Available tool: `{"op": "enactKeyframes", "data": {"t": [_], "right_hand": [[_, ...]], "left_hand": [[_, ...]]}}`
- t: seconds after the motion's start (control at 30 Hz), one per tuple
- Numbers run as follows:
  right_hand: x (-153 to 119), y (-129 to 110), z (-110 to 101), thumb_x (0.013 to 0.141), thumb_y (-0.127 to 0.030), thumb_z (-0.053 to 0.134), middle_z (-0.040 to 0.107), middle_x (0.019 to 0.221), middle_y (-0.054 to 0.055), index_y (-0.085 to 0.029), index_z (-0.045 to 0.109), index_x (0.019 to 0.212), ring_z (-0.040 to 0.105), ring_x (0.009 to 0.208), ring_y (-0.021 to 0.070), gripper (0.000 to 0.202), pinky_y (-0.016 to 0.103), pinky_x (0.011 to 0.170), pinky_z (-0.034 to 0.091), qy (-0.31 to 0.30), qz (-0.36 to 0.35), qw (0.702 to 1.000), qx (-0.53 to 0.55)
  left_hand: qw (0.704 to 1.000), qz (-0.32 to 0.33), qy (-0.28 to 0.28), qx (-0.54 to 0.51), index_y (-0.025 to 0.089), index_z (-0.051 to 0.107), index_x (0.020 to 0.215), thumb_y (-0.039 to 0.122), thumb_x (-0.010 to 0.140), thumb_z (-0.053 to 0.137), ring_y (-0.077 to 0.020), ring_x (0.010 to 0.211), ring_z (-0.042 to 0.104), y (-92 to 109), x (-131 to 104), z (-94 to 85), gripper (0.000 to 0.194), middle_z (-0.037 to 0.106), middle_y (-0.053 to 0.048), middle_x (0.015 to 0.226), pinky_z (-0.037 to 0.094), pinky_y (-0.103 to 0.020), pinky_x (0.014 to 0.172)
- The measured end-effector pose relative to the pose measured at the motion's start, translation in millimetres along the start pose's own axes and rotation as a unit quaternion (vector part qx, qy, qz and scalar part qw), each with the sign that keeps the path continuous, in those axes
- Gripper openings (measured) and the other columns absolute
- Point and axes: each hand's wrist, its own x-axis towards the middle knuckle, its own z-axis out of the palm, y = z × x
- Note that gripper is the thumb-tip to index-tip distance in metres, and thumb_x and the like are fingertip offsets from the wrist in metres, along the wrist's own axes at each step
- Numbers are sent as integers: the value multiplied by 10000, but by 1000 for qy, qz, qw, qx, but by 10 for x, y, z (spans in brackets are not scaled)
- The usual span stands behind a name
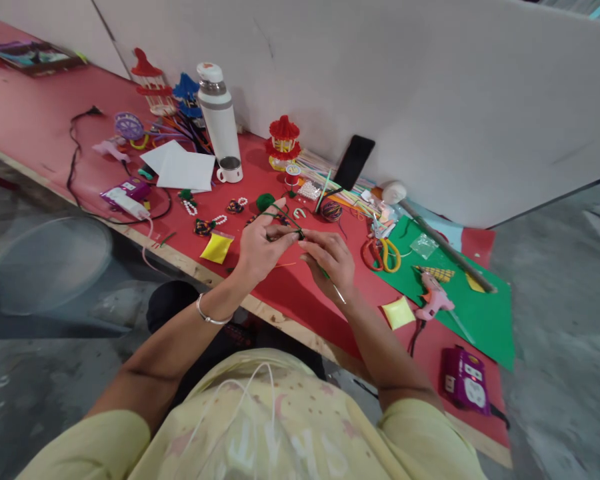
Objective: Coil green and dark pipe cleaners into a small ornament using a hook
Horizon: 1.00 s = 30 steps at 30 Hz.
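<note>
My left hand [261,245] is closed on a small dark green piece of yarn work, with a green yarn strand [289,219] running over its raised index finger. My right hand [333,259] grips a crochet hook [339,293], whose silvery end sticks out below the palm. Both hands meet over the front of the red table, fingertips nearly touching at the yarn work. Just behind them sits a green yarn ball [265,201]. To the left lie dark multicoloured yarn pieces with white bead loops [221,219] and a yellow packet [217,247].
A white bottle [220,127] stands at the back left, near white paper sheets [187,170]. Rightward are scissors [381,254], a pink glue gun [434,298] on a green sheet [490,320], and a purple power box [466,379]. A phone [354,162] leans against the wall.
</note>
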Motion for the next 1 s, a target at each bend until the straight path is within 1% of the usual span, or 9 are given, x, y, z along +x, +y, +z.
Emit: {"op": "enactKeyframes", "data": {"t": [0.13, 0.23, 0.3, 0.37, 0.47, 0.53, 0.63, 0.87, 1.0], "right_hand": [[-10, 40, -11, 1010, -309, 698, 801, 1307, 107, -352, 751, 1270, 760, 1093, 250, 269, 452, 923, 637, -4, -9, 1000, 9], [4, 78, -53, 1010, -329, 697, 811, 1291, 89, -376, 750, 1269, 769, 1075, 248, 268, 447, 896, 639, -12, -24, 999, 37], [11, 95, -71, 1002, -318, 712, 811, 1304, 77, -394, 734, 1296, 773, 1077, 246, 304, 447, 894, 636, -9, -41, 998, 57], [11, 101, -71, 992, -296, 729, 809, 1320, 73, -400, 713, 1330, 774, 1088, 246, 354, 452, 903, 631, 1, -58, 996, 64], [6, 88, -46, 993, -290, 726, 809, 1312, 83, -387, 715, 1326, 774, 1081, 249, 347, 462, 907, 628, 1, -48, 998, 46], [10, 73, -28, 1002, -294, 711, 810, 1296, 89, -379, 723, 1311, 774, 1085, 253, 321, 470, 915, 628, -4, -27, 999, 41], [29, 49, -22, 1005, -278, 703, 814, 1255, 87, -380, 716, 1328, 773, 1088, 251, 339, 460, 918, 627, 8, -23, 998, 55], [51, 17, -49, 1014, -308, 689, 816, 1213, 78, -378, 735, 1286, 774, 1074, 249, 284, 460, 921, 625, 6, 1, 998, 55], [55, -2, -55, 1032, -286, 648, 806, 1282, 109, -342, 715, 1298, 775, 1143, 262, 280, 480, 950, 626, -4, -5, 998, 57]], "left_hand": [[1000, 9, 8, 24, 198, 666, 1482, 247, 696, 902, -100, 581, 576, 27, -2, -8, 821, 805, -8, 804, 404, -218, 538], [996, -60, -18, -66, 195, 637, 1513, 258, 611, 955, -76, 521, 530, 102, 15, -41, 959, 761, 14, 738, 321, -200, 475], [986, -114, -46, -115, 195, 615, 1531, 261, 567, 977, -45, 454, 438, 152, 21, -69, 1032, 723, 38, 699, 235, -193, 432], [979, -135, -64, -136, 190, 602, 1540, 270, 563, 980, -29, 428, 367, 173, 17, -86, 1051, 695, 55, 674, 188, -197, 418], [991, -81, -41, -97, 184, 613, 1528, 288, 632, 945, -45, 457, 394, 139, -10, -80, 962, 698, 53, 676, 233, -210, 445], [1000, -8, -6, -12, 190, 644, 1497, 272, 697, 900, -67, 501, 441, 94, -35, -64, 844, 735, 33, 717, 293, -223, 489], [992, 68, 24, 101, 196, 680, 1455, 249, 771, 840, -79, 520, 428, 50, -56, -51, 704, 780, 11, 781, 324, -241, 523], [997, 35, 19, 62, 173, 644, 1496, 278, 742, 868, -104, 567, 557, 73, 4, -70, 793, 785, 1, 773, 399, -236, 562], [993, 64, 40, 94, 190, 635, 1514, 274, 782, 837, -78, 516, 465, 65, -7, -59, 764, 794, 3, 802, 369, -231, 532]]}}
